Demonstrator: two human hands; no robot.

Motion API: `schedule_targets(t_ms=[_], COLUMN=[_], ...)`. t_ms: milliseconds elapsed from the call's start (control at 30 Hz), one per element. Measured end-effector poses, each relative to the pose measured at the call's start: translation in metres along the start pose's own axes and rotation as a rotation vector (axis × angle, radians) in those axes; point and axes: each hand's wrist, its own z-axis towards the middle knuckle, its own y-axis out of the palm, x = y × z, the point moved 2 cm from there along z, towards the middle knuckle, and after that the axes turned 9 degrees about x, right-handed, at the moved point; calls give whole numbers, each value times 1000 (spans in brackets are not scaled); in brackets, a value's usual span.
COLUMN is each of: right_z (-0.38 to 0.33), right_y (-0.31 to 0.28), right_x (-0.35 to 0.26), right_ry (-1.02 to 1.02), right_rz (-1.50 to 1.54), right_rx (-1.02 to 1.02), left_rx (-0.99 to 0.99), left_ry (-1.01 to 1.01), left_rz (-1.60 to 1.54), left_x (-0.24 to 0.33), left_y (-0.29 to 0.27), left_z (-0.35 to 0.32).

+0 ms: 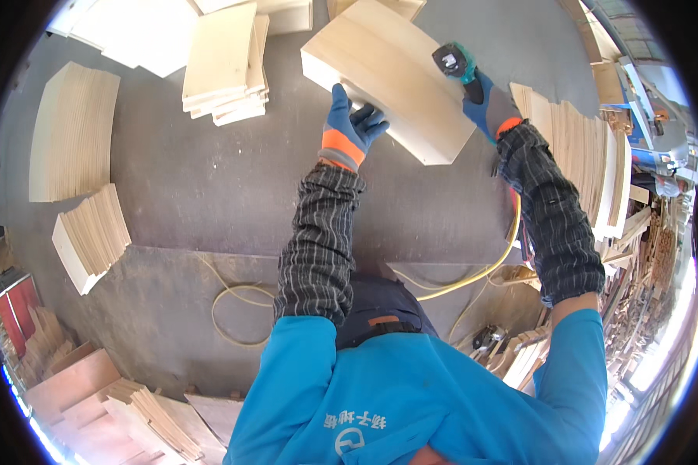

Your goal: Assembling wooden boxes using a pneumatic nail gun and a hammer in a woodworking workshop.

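A long pale wooden box (392,66) lies slantwise at the far side of the dark worktable (209,186). My left hand (349,128), in a blue and grey glove with an orange cuff, is at its near side. Thumb and fingers are spread there, seeming to touch the wood. At the box's right end, my right hand (485,102) is closed round the handle of a teal and black nail gun (456,62). The tool's head is over the box's far right edge; its tip is hidden.
Stacked boards (221,62) lie left of the box, with more panel stacks (74,132) at far left and a row (574,143) at right. A yellow hose (512,240) runs down below my right forearm. A thinner hose (217,310) coils near the table's front.
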Motion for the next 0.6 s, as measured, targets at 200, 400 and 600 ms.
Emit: schedule_targets(t_ms=[200, 400, 600], right_z=[-4, -50, -101], right_y=[10, -10, 48], right_x=[3, 27, 118], right_ry=[19, 178, 440], right_rz=[-33, 61, 55], right_rx=[30, 301, 318], left_rx=[246, 338, 306], left_ry=[323, 1043, 924], left_rz=[571, 750, 958], left_x=[24, 86, 116], left_y=[-9, 11, 19], left_z=[15, 24, 55])
